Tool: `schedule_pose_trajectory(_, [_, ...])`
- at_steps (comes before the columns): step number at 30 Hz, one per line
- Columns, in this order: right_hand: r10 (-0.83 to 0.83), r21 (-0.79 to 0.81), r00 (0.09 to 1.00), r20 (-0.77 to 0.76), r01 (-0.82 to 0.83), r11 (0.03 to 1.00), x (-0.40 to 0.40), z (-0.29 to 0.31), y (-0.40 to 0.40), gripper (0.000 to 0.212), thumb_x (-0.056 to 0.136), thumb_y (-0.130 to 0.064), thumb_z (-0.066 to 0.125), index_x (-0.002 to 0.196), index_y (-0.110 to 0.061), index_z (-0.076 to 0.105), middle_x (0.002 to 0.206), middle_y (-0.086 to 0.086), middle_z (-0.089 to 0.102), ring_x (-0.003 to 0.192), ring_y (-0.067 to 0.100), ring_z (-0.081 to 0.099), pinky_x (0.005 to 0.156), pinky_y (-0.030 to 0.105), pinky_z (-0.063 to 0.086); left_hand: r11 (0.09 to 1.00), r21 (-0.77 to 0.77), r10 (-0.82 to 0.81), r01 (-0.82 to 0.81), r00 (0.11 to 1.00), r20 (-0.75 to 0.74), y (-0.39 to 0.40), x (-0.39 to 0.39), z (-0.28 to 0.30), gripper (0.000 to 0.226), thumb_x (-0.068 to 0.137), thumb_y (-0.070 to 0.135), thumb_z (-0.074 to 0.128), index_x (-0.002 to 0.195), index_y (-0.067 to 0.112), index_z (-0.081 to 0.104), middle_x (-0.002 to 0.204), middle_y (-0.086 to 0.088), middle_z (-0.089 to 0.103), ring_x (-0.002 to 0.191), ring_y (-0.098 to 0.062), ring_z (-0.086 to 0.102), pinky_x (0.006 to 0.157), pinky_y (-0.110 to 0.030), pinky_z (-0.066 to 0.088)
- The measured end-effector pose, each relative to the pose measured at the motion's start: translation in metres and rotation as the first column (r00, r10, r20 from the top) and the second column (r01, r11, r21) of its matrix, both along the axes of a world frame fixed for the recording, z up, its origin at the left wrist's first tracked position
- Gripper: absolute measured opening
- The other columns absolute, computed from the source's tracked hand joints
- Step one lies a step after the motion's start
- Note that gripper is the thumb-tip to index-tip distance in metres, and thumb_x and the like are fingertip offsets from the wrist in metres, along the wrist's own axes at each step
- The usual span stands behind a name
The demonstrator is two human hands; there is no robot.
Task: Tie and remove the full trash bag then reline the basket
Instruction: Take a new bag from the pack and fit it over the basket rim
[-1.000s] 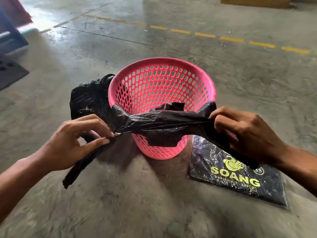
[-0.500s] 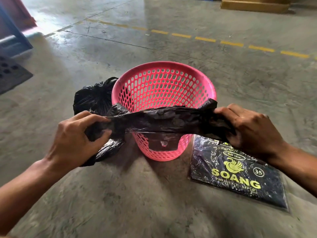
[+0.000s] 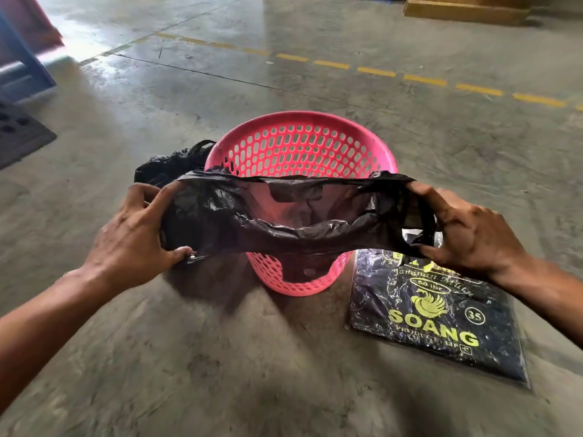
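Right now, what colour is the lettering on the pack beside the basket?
Yellow on black, clearest in the head view: the pack lies flat on the floor.

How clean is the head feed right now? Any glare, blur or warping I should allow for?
Head view: glare washes out the floor top left; wide-angle bending curves the yellow line; slight motion blur softens the left hand and right hand; the new bag, pink basket and bag pack read clearly.

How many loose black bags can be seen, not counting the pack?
2: the new bag stretched open between both hands before the basket; the full bag on the floor behind its left side.
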State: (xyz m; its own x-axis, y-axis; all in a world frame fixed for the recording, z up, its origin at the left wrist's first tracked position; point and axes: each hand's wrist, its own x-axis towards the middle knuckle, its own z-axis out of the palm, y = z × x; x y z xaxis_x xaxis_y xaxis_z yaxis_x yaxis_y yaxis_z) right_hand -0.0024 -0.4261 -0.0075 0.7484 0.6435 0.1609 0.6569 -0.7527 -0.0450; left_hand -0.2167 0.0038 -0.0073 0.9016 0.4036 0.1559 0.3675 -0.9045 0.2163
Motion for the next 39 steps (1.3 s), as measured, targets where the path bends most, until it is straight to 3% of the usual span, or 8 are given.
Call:
schedule_pose_trajectory(6, [0.001, 0.063, 0.988, -0.152, 0.008, 0.998, 0.030, 0.002, 0.017, 0.114, 0.063, -0.047, 0.086, 0.152, -0.051, 0.015, 0.125, 0.002, 0.061, 0.087, 0.031, 0.068, 0.075, 0.047, 0.058, 0.999, -0.028, -0.024, 0.021, 0.993, -0.119, 0.026, 0.043, 0.024, 0.123, 0.056, 0.047, 0.092, 0.149, 0.059, 0.013, 0.127, -0.006, 0.043, 0.110, -0.034, 0.062, 0.089, -0.050, 0.055])
schedule_pose_trajectory(11, [0.143, 0.251, 0.864, -0.483, -0.020, 0.968, 0.069, 0.007, 0.029, 0.106, 0.069, -0.009, 0.085, 0.149, -0.048, 0.028, 0.137, 0.000, 0.055, 0.102, 0.024, 0.065, 0.083, 0.026, 0.056, 0.974, -0.220, -0.106, 0.050, 0.963, -0.249, 0.045, 0.081, 0.048, 0.110, 0.057, 0.041, 0.096, 0.131, 0.076, 0.022, 0.128, -0.005, 0.049, 0.111, -0.030, 0.061, 0.094, -0.043, 0.054])
schedule_pose_trajectory(14, [0.241, 0.408, 0.684, -0.689, 0.091, 0.908, 0.079, 0.025, 0.035, 0.079, 0.084, 0.004, 0.066, 0.145, -0.042, 0.044, 0.126, 0.004, 0.062, 0.102, 0.022, 0.064, 0.086, 0.025, 0.053, 0.845, -0.534, -0.204, 0.031, 0.941, -0.269, 0.056, 0.096, 0.064, 0.081, 0.066, 0.027, 0.090, 0.111, 0.076, 0.044, 0.129, 0.002, 0.062, 0.109, -0.027, 0.068, 0.096, -0.041, 0.055])
schedule_pose_trajectory(17, [0.239, 0.480, 0.581, -0.778, 0.304, 0.823, 0.099, 0.041, 0.046, 0.048, 0.090, -0.007, 0.058, 0.126, -0.037, 0.068, 0.117, 0.005, 0.069, 0.104, 0.020, 0.061, 0.095, 0.038, 0.045, 0.681, -0.732, -0.198, -0.031, 0.954, -0.224, 0.062, 0.113, 0.078, 0.062, 0.050, 0.054, 0.087, 0.107, 0.063, 0.065, 0.127, 0.004, 0.068, 0.111, -0.020, 0.067, 0.097, -0.035, 0.051])
schedule_pose_trajectory(22, [0.046, 0.463, 0.688, -0.724, 0.435, 0.772, 0.127, 0.046, 0.087, 0.013, 0.086, -0.027, 0.073, 0.094, -0.022, 0.082, 0.097, 0.005, 0.079, 0.086, 0.015, 0.064, 0.074, 0.028, 0.046, 0.732, -0.673, -0.076, -0.105, 0.969, -0.234, 0.067, 0.164, 0.067, 0.043, 0.088, 0.052, 0.067, 0.118, 0.021, 0.072, 0.126, -0.006, 0.068, 0.105, -0.021, 0.062, 0.082, -0.032, 0.046])
schedule_pose_trajectory(30, [-0.270, 0.184, 0.882, -0.387, 0.361, 0.914, 0.152, 0.056, 0.125, 0.034, 0.079, -0.041, 0.075, 0.059, -0.014, 0.070, 0.061, 0.001, 0.066, 0.074, 0.025, 0.066, 0.059, 0.031, 0.041, 0.914, -0.376, 0.117, -0.153, 0.986, -0.116, 0.060, 0.212, 0.054, 0.041, 0.063, 0.046, 0.089, 0.074, 0.012, 0.070, 0.085, -0.020, 0.072, 0.075, -0.026, 0.059, 0.072, -0.035, 0.051])
schedule_pose_trajectory(34, [-0.188, 0.337, 0.926, -0.327, 0.300, 0.893, 0.147, 0.044, 0.137, 0.017, 0.077, -0.033, 0.076, 0.075, -0.018, 0.067, 0.084, 0.006, 0.072, 0.084, 0.026, 0.068, 0.074, 0.030, 0.049, 0.922, -0.382, -0.018, 0.065, 0.992, 0.126, 0.044, 0.213, 0.040, 0.037, 0.063, 0.026, 0.087, 0.092, 0.026, 0.065, 0.109, -0.010, 0.064, 0.096, -0.025, 0.069, 0.079, -0.029, 0.051])
schedule_pose_trajectory(39, [0.050, 0.357, 0.961, -0.272, 0.052, 0.933, 0.140, 0.033, 0.147, 0.044, 0.070, -0.046, 0.081, 0.108, -0.028, 0.069, 0.117, 0.005, 0.054, 0.101, 0.019, 0.060, 0.091, 0.034, 0.051, 0.916, -0.226, -0.330, 0.332, 0.943, 0.047, 0.038, 0.221, 0.038, 0.062, 0.057, 0.049, 0.090, 0.115, 0.047, 0.068, 0.120, -0.001, 0.047, 0.112, -0.011, 0.051, 0.101, -0.027, 0.040])
